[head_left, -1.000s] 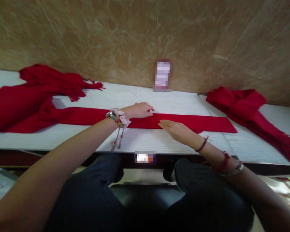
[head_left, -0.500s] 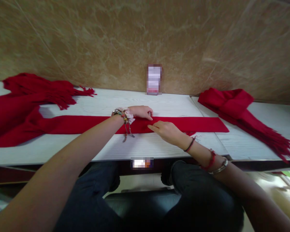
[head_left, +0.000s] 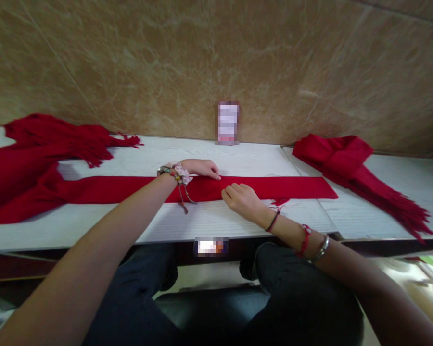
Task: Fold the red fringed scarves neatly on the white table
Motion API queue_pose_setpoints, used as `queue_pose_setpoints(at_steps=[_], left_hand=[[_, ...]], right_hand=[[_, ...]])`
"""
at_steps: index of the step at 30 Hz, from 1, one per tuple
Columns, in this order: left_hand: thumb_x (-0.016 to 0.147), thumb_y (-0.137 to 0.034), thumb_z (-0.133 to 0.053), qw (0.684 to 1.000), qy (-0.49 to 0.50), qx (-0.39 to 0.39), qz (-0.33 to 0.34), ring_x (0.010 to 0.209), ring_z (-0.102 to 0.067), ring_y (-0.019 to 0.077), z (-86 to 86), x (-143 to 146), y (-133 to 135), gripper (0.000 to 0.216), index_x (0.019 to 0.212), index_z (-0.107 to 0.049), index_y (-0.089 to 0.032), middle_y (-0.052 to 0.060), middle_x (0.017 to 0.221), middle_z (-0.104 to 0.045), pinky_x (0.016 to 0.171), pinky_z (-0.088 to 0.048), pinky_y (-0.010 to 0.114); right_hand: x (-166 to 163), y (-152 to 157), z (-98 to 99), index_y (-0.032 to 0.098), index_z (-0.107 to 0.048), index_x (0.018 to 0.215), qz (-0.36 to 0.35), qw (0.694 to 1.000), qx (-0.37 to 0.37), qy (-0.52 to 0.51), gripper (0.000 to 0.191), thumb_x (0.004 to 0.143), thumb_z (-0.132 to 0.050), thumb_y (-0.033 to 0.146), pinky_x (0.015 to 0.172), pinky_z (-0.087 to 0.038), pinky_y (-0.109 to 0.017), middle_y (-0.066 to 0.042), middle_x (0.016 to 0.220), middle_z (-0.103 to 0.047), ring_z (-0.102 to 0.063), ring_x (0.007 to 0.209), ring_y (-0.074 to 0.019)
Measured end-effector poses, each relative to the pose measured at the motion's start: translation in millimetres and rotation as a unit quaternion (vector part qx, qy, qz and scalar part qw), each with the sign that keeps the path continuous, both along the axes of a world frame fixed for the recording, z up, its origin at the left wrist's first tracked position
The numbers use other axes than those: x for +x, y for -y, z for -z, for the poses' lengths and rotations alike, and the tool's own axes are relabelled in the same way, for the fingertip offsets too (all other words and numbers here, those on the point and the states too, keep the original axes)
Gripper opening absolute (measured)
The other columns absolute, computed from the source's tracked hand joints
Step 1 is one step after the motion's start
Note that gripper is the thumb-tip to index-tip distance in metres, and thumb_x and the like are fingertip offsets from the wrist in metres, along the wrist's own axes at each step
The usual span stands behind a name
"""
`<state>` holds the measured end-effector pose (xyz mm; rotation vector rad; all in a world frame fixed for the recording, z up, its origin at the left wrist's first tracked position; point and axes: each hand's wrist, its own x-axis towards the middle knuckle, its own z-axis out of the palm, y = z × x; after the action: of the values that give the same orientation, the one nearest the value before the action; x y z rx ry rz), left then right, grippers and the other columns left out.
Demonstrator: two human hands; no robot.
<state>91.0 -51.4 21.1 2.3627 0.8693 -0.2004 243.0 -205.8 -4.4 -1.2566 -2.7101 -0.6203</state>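
Observation:
A long red scarf (head_left: 292, 187), folded into a flat narrow strip, stretches left to right across the white wood-grain table (head_left: 198, 221). At its far edge, near the middle, my left hand (head_left: 204, 168) is closed with thumb and fingers pressed together on the cloth. My right hand (head_left: 242, 199) lies across the near edge, its fingers curled in on the cloth; the fingertips are hidden. Some red threads (head_left: 280, 202) stick out from under the strip beside my right wrist. On the left, the strip runs into a wider, loosely bunched part (head_left: 18, 178).
Fringed red cloth (head_left: 57, 137) is heaped at the far left. Another folded red scarf (head_left: 346, 163) with a fringe lies on the right. A blurred-out upright card (head_left: 227, 123) stands against the brown marbled wall (head_left: 166, 62). The table's front edge runs above my knees.
Both hands have shifted slightly left relative to the strip. The right hand's fingers, stretched out before, have curled in. The strip lies in much the same place.

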Motion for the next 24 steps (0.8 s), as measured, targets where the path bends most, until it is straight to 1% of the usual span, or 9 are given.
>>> queue_pose_setpoints(at_steps=[3, 6, 10, 12, 13, 15, 18, 21, 24], left_hand=[[0.069, -0.045, -0.051, 1.000, 0.027, -0.006, 0.004, 0.069, -0.050, 0.0120, -4.6, -0.2, 2.0, 0.034, 0.076, -0.064, -0.014, 0.000, 0.073, -0.065, 0.063, -0.036, 0.021], [0.070, -0.045, -0.051, 0.996, 0.085, -0.029, -0.026, 0.076, -0.052, 0.0137, -13.6, -1.2, 9.2, 0.036, 0.082, -0.063, -0.014, 0.002, 0.082, -0.065, 0.069, -0.038, 0.023], [0.069, -0.045, -0.056, 0.971, 0.189, -0.126, -0.077, 0.077, -0.054, 0.0143, -25.0, 5.3, 19.4, 0.034, 0.084, -0.060, -0.014, 0.004, 0.085, -0.065, 0.070, -0.041, 0.026], [0.067, -0.042, -0.059, 0.958, 0.221, -0.163, -0.083, 0.074, -0.054, 0.0137, -30.5, 14.3, 21.1, 0.031, 0.081, -0.059, -0.014, 0.004, 0.082, -0.064, 0.068, -0.042, 0.026], [0.067, -0.041, -0.061, 0.954, 0.231, -0.169, -0.083, 0.072, -0.054, 0.0133, -33.9, 20.2, 20.8, 0.030, 0.080, -0.059, -0.014, 0.004, 0.081, -0.064, 0.067, -0.042, 0.027], [0.069, -0.037, -0.060, 0.953, 0.242, -0.162, -0.085, 0.070, -0.054, 0.0127, -43.2, 35.2, 18.9, 0.027, 0.081, -0.060, -0.013, 0.004, 0.080, -0.063, 0.065, -0.042, 0.027], [0.077, -0.031, -0.054, 0.961, 0.233, -0.124, -0.080, 0.070, -0.055, 0.0134, -64.7, 65.4, 16.0, 0.025, 0.090, -0.063, -0.012, 0.005, 0.082, -0.064, 0.065, -0.042, 0.027], [0.082, -0.028, -0.050, 0.965, 0.239, -0.081, -0.067, 0.074, -0.058, 0.0150, -89.7, 103.2, 16.7, 0.028, 0.099, -0.064, -0.011, 0.006, 0.083, -0.065, 0.066, -0.042, 0.028], [0.084, -0.023, -0.049, 0.954, 0.288, -0.074, -0.037, 0.074, -0.059, 0.0128, -107.0, 145.3, 19.0, 0.026, 0.101, -0.063, -0.011, 0.005, 0.083, -0.065, 0.066, -0.044, 0.025]], right_hand=[[0.7, 0.7, -1.5, 0.013, -0.062, 0.088, 0.011, 1.000, 0.001, -0.001, 0.023, 0.089, -0.041, 0.005, 0.058, -0.035, -0.029, -0.009, 0.078, -0.062, -0.054, 0.071, -0.0175], [6.5, 1.0, -4.9, 0.012, -0.062, 0.099, 0.031, 0.999, 0.021, -0.008, 0.025, 0.091, -0.038, 0.007, 0.058, -0.036, -0.030, -0.009, 0.080, -0.062, -0.055, 0.072, -0.0177], [12.6, 0.8, -14.9, 0.014, -0.051, 0.125, 0.067, 0.994, 0.081, -0.032, 0.035, 0.094, -0.033, 0.015, 0.062, -0.039, -0.030, -0.010, 0.086, -0.063, -0.056, 0.077, -0.0188], [14.3, 0.4, -23.5, 0.016, -0.047, 0.130, 0.078, 0.992, 0.095, -0.027, 0.038, 0.095, -0.031, 0.016, 0.062, -0.040, -0.030, -0.011, 0.090, -0.063, -0.056, 0.079, -0.0195], [15.6, 0.2, -29.0, 0.016, -0.049, 0.129, 0.084, 0.992, 0.092, -0.022, 0.039, 0.095, -0.030, 0.016, 0.062, -0.040, -0.030, -0.011, 0.090, -0.063, -0.056, 0.079, -0.0197], [21.2, -0.1, -42.2, 0.015, -0.053, 0.124, 0.102, 0.991, 0.080, -0.020, 0.038, 0.095, -0.029, 0.016, 0.062, -0.040, -0.030, -0.011, 0.088, -0.063, -0.056, 0.078, -0.0197], [40.6, 0.9, -65.5, 0.015, -0.056, 0.121, 0.157, 0.983, 0.086, -0.051, 0.038, 0.093, -0.030, 0.016, 0.061, -0.039, -0.029, -0.011, 0.086, -0.064, -0.056, 0.077, -0.0193], [72.5, 4.9, -88.5, 0.017, -0.055, 0.123, 0.215, 0.967, 0.108, -0.087, 0.041, 0.091, -0.031, 0.015, 0.061, -0.039, -0.027, -0.010, 0.089, -0.066, -0.058, 0.076, -0.0198], [109.4, 11.3, -104.8, 0.018, -0.053, 0.126, 0.262, 0.952, 0.122, -0.101, 0.043, 0.089, -0.033, 0.015, 0.063, -0.041, -0.027, -0.009, 0.093, -0.067, -0.060, 0.079, -0.0203]])
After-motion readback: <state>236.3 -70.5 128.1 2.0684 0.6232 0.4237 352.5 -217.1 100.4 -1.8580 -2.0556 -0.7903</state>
